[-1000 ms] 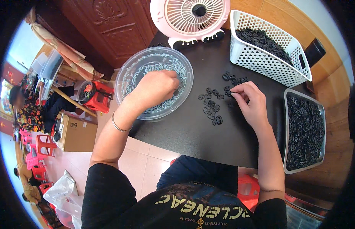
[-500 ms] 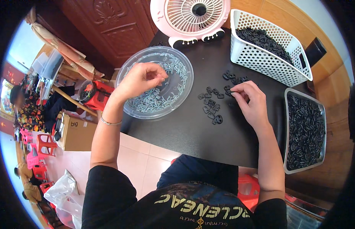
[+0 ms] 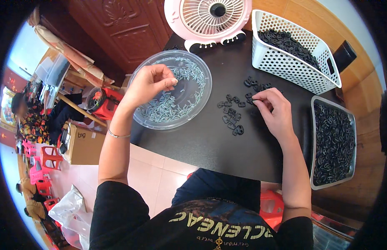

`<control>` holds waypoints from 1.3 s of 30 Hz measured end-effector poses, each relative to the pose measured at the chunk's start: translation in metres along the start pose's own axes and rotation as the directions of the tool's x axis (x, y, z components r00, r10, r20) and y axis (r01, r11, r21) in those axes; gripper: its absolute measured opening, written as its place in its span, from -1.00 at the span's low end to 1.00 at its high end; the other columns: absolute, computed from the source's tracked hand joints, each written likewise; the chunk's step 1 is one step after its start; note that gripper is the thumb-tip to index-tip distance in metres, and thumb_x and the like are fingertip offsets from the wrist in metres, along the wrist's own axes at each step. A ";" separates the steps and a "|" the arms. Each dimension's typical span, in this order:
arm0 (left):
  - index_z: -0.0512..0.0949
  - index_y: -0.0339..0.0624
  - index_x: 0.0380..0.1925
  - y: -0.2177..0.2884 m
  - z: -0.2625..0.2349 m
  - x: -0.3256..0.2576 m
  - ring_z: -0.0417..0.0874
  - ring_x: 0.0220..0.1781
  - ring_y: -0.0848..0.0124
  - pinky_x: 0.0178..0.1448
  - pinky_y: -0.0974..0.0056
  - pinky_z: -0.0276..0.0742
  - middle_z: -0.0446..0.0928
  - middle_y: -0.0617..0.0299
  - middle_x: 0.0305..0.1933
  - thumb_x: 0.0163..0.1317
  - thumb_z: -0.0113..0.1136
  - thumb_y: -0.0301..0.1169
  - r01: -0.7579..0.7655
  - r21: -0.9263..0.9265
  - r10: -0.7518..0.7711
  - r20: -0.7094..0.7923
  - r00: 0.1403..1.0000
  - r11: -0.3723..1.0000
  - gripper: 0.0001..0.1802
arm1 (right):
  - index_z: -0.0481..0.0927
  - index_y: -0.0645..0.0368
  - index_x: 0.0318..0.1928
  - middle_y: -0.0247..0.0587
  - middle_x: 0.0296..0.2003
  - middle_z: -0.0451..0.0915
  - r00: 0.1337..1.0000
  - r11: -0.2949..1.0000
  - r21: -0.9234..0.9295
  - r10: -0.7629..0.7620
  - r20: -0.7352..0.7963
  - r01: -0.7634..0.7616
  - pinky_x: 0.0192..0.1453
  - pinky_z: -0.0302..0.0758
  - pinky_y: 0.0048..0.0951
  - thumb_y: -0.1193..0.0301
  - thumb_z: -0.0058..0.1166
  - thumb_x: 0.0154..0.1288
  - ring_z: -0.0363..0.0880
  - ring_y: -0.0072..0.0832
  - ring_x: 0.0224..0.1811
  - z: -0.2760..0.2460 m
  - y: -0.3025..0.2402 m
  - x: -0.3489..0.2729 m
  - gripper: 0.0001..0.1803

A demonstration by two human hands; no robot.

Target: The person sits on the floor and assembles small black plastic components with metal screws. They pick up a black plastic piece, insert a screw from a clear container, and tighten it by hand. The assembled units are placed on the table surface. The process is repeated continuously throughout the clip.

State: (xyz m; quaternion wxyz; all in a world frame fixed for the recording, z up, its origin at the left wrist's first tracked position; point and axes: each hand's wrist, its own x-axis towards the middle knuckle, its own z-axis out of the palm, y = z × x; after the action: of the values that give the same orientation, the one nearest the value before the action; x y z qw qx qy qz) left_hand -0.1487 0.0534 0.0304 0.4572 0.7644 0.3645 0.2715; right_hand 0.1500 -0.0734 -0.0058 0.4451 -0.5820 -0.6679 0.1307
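Above the clear round tub (image 3: 207, 93) of small silvery screws (image 3: 170, 109), my left hand (image 3: 151, 84) is closed in a pinch. Whatever sits between its fingertips is too small to make out. My right hand (image 3: 276, 110) pinches the edge of a small black plastic piece (image 3: 249, 97) on the dark table, its thumb and forefinger together. Beside it lies a loose cluster of similar black pieces (image 3: 231, 112), each with holes through it. Several more black pieces (image 3: 255, 85) lie just beyond my right fingertips.
A pink fan (image 3: 208, 18) stands at the table's far edge. To its right is a white perforated basket (image 3: 285, 66) of black pieces, and a metal tray (image 3: 313, 143) of black pieces is at the right. A cardboard box (image 3: 88, 146) and red stools (image 3: 50, 158) stand at left.
My left hand has lifted slightly, its fingertips moving a little away from the screws. My right hand stays almost in place at the black piece.
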 end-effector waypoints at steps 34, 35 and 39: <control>0.42 -0.24 -0.25 0.031 0.158 0.042 0.57 -0.28 0.49 -0.12 0.41 0.50 0.56 0.20 -0.34 0.08 0.12 -0.59 0.141 -0.868 -0.079 0.118 0.990 0.476 -0.79 | 0.51 0.28 -0.25 -0.31 -0.37 0.54 0.958 0.761 0.613 0.286 -0.027 -0.210 -0.23 0.47 -0.65 0.60 0.04 0.12 0.52 -0.65 -0.34 0.001 -0.006 -0.002 -0.85; 0.41 -0.24 -0.25 0.031 0.158 0.041 0.57 -0.29 0.49 -0.13 0.41 0.50 0.56 0.20 -0.34 0.08 0.13 -0.59 0.135 -0.868 -0.083 0.109 0.991 0.478 -0.79 | 0.52 0.28 -0.26 -0.31 -0.38 0.54 0.957 0.761 0.614 0.289 -0.030 -0.210 -0.23 0.47 -0.65 0.60 0.05 0.11 0.52 -0.65 -0.35 0.001 -0.007 -0.003 -0.86; 0.40 -0.27 -0.26 0.030 0.161 0.040 0.56 -0.32 0.53 -0.18 0.45 0.49 0.55 0.21 -0.35 0.05 0.14 -0.63 0.039 -0.827 -0.035 0.023 0.999 0.560 -0.77 | 0.53 0.28 -0.27 -0.30 -0.39 0.55 0.957 0.792 0.573 0.288 -0.048 -0.210 -0.24 0.48 -0.65 0.59 0.07 0.11 0.53 -0.65 -0.36 0.002 -0.008 -0.004 -0.87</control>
State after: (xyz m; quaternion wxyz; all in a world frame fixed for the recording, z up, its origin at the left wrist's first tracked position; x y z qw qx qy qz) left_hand 0.0048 -0.0047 -0.0092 0.7683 0.4539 0.2100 0.3993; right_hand 0.1435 -0.0782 -0.0031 0.6187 -0.5153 -0.4860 0.3399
